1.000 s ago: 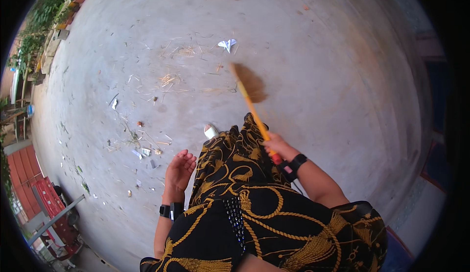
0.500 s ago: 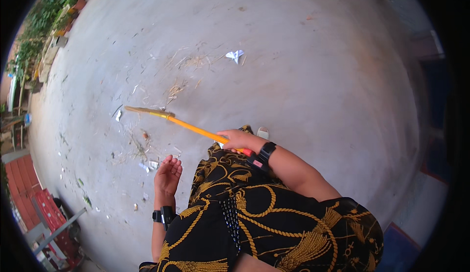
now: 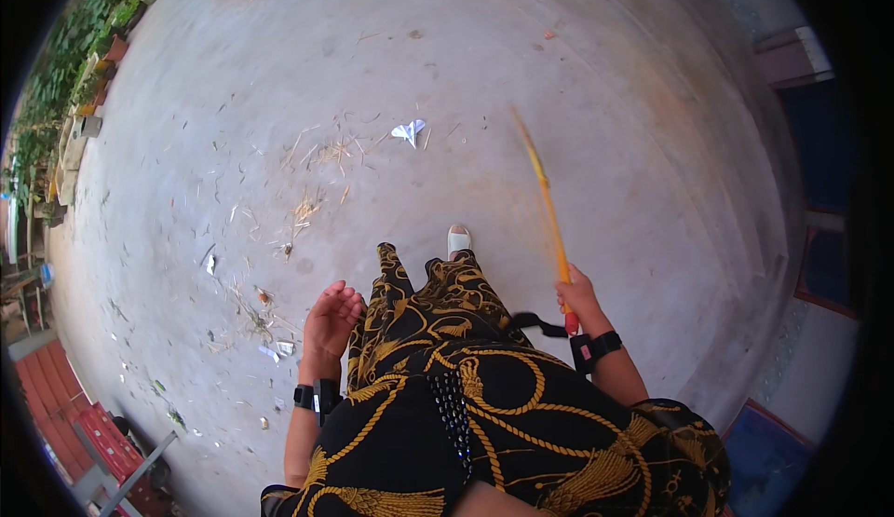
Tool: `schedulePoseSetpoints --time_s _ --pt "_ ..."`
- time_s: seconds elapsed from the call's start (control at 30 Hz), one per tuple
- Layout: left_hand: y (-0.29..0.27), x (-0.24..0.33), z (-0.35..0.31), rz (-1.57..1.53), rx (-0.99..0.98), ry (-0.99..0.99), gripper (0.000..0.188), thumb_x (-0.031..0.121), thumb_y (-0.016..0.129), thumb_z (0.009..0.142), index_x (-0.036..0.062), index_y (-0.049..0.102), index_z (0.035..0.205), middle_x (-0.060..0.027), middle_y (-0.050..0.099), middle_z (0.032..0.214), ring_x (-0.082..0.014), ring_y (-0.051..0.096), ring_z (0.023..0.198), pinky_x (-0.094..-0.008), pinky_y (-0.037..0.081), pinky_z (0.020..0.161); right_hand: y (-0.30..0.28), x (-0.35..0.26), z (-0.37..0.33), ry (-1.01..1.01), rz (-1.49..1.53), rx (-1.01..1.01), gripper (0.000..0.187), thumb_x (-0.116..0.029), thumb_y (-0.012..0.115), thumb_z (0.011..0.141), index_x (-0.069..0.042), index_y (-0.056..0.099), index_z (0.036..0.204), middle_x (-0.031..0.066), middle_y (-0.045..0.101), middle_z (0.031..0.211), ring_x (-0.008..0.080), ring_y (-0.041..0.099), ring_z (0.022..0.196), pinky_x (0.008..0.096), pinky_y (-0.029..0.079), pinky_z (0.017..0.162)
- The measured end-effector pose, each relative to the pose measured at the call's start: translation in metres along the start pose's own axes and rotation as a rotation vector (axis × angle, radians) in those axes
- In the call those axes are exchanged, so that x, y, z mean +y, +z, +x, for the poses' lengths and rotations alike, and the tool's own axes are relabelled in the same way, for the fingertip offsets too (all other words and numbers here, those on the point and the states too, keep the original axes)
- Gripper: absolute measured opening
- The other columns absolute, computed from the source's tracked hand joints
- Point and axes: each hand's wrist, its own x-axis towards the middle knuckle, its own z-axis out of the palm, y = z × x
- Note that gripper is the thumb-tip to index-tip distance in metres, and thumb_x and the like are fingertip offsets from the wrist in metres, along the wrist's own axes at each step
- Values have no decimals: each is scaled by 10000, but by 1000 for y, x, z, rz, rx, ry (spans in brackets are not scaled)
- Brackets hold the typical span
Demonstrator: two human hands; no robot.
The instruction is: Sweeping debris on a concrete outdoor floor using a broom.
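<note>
The two hands are apart: the right hand (image 3: 577, 295) grips the orange handle (image 3: 554, 228) of a broom (image 3: 538, 168), which extends forward at the person's right, while the left hand (image 3: 331, 319) is free, its fingers loosely bent. Straw (image 3: 305, 211) lies on the floor (image 3: 652, 191) ahead to the left; a folded white paper (image 3: 409, 132) lies between straw and broom.

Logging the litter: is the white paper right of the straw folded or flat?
Folded: the white paper shows creases and wing-like points.
</note>
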Motion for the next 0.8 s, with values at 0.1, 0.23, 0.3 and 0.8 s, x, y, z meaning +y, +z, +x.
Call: schedulePoseSetpoints --time_s 0.1,0.23,0.3,0.8 --pt "30 1 12 4 -4 -7 191 110 477 876 30 519 1043 -91 605 911 -233 598 886 -331 484 800 -38 13 43 71 123 115 401 -55 519 784 -47 478 1183 20 480 595 109 458 437 263 413 371" --pt "48 6 23 1 -19 -31 174 115 483 879 35 520 1029 -88 603 903 -229 601 878 -329 484 802 -60 3 100 185 256 47 111 -45 514 770 -27 490 876 36 481 573 128 463 418 263 399 361" --pt "45 18 28 1 -39 -52 166 118 484 881 37 522 1021 -87 603 899 -228 601 875 -330 484 802 -38 -12 121 238 299 -69 47 -46 514 767 -36 472 785 47 485 567 138 466 409 270 388 351" --pt "-87 178 7 0 152 117 212 130 507 864 58 540 1061 -61 613 947 -209 591 899 -334 475 822 343 -164 91 149 50 -968 179 -63 554 813 -20 485 972 3 501 624 80 490 479 241 421 403"
